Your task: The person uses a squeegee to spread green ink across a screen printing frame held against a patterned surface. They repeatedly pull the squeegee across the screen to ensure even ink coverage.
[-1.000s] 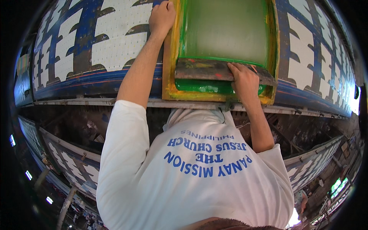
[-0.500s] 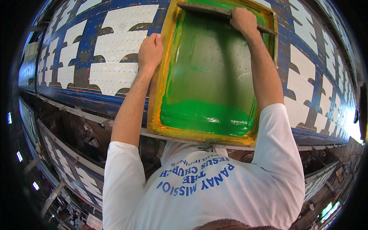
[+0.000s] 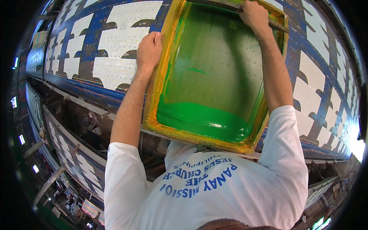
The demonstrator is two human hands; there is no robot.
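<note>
My left hand [image 3: 149, 53] is closed on the left side of a yellow-stained screen frame [image 3: 156, 111], about halfway up. My right hand [image 3: 253, 16] grips a dark, paint-marked squeegee blade [image 3: 279, 25] lying across the frame's far end. Thick green ink [image 3: 203, 119] pools along the near end of the mesh, with a thinner, translucent layer over the rest and rows of faint dots showing through. The frame rests on a long blue printing table [image 3: 107, 96], among white cut pieces [image 3: 119, 73] with small dots on them.
More white pieces [image 3: 310, 96] run along the table to the right. Below the table's near rail lie a dark, cluttered gap [image 3: 82, 122] and another slanted board with white pieces [image 3: 76, 165]. Posts and small lit openings are at the far left.
My right hand and the squeegee moved from the screen's near end to its far end, uncovering the mesh. My left hand stayed on the frame, now lower in view as the view shifted.
</note>
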